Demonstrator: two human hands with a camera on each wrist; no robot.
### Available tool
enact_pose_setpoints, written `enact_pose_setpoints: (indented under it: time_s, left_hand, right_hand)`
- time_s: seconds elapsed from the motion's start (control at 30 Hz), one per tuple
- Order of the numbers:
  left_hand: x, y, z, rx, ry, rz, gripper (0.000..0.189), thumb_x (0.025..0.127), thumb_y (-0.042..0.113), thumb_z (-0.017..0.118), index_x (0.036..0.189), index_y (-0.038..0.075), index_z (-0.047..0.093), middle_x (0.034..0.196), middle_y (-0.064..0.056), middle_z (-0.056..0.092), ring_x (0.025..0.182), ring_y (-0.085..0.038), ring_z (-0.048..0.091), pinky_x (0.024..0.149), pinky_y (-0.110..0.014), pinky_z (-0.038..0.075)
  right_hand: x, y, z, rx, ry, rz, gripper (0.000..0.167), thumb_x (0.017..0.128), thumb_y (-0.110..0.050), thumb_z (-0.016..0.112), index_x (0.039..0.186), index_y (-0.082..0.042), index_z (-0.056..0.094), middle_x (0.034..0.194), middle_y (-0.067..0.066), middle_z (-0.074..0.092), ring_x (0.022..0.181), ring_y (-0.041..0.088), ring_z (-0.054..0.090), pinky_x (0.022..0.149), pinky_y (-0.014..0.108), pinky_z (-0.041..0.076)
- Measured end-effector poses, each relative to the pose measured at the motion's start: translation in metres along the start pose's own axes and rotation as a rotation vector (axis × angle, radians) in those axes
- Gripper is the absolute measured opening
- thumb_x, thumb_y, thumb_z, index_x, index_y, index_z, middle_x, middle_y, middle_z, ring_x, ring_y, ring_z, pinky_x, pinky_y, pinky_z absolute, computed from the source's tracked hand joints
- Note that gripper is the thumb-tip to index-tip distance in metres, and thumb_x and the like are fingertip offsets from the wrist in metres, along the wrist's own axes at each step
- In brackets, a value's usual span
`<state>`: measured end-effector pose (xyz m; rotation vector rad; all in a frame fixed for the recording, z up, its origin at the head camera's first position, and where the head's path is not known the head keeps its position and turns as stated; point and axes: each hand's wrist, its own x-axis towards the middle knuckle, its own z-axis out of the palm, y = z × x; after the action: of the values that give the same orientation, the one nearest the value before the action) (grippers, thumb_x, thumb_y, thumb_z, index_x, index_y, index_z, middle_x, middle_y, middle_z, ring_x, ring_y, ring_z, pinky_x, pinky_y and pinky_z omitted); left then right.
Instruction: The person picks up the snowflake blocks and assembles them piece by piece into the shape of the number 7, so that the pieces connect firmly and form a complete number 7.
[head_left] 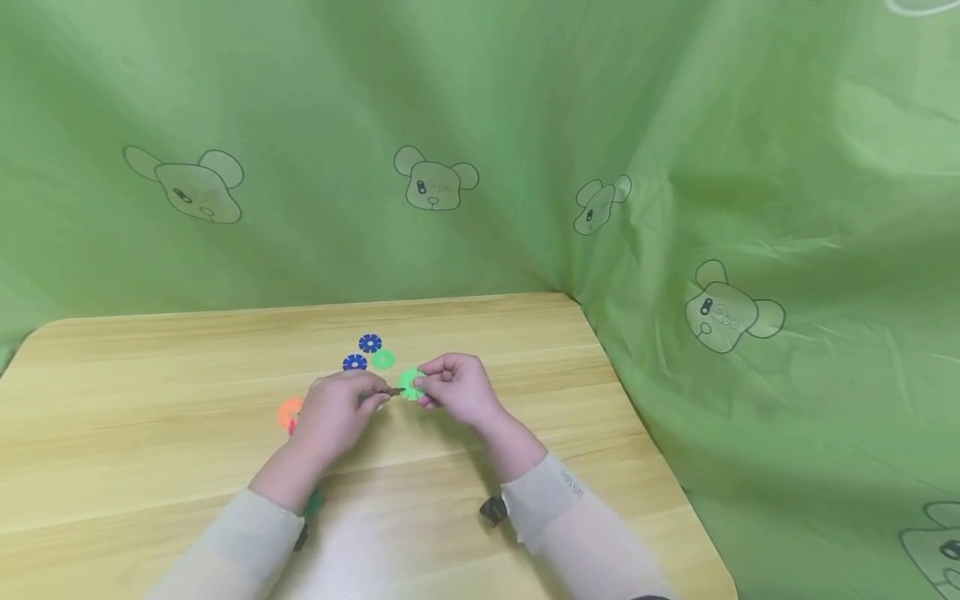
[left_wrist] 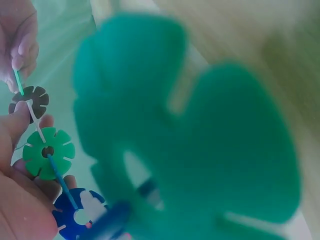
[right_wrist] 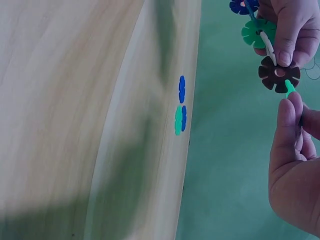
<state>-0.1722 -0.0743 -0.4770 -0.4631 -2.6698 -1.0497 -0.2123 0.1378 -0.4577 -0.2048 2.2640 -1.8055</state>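
Observation:
My left hand [head_left: 337, 408] grips a chain of interlocked slotted plastic discs, with the thumb on a brown disc [right_wrist: 270, 76] at its end. Pinched in my right hand [head_left: 465, 392] is a light green slotted disc [head_left: 409, 382], its edge meeting the brown disc at a slot. Behind the brown one in the chain come a white disc [right_wrist: 268, 46] seen edge-on, a green disc [left_wrist: 36, 155] and a blue disc [left_wrist: 65, 216]. A large dark green disc [left_wrist: 240, 135] looms blurred near the left wrist camera. Orange [head_left: 288, 411] and pink pieces show beside my left hand, partly hidden by it.
Two blue discs [head_left: 370, 336] and a light green disc [head_left: 383, 352] lie on the wooden table [head_left: 150, 433] beyond my hands. A green curtain [head_left: 480, 100] with bear-face prints hangs along the table's back and right edges.

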Motion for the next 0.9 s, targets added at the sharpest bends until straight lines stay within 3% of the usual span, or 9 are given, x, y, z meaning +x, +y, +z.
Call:
enact_pose_setpoints:
  time_s: [0.5,0.67,0.9]
  left_hand:
    - [-0.001,0.0,0.003,0.069,0.064,0.083,0.006,0.094,0.012,0.081,0.099,0.01,0.081,0.103,-0.006,0.08,0.094,-0.028,0.076,0.089,-0.052,0.06]
    - [0.0,-0.001,0.005,0.067,0.05,0.056,0.009,0.095,0.011,0.079,0.104,0.01,0.08,0.108,-0.006,0.079,0.101,-0.03,0.075,0.091,-0.054,0.058]
    - [0.002,-0.005,0.006,0.077,0.019,0.004,0.013,0.097,0.014,0.078,0.109,0.012,0.079,0.115,-0.004,0.078,0.111,-0.03,0.072,0.108,-0.059,0.047]
  right_hand:
    - [-0.006,0.011,0.02,0.141,0.103,0.02,0.017,0.093,0.011,0.072,0.109,0.016,0.068,0.093,0.025,0.076,0.064,0.012,0.073,0.066,0.029,0.065]
    - [-0.007,0.013,0.026,0.18,0.146,0.037,0.019,0.093,0.01,0.072,0.111,0.015,0.066,0.092,0.023,0.075,0.066,0.013,0.072,0.069,0.031,0.065]
    - [-0.01,0.018,0.037,0.239,0.167,0.013,0.019,0.094,0.011,0.07,0.111,0.014,0.063,0.096,0.03,0.073,0.069,0.013,0.073,0.071,0.031,0.065]
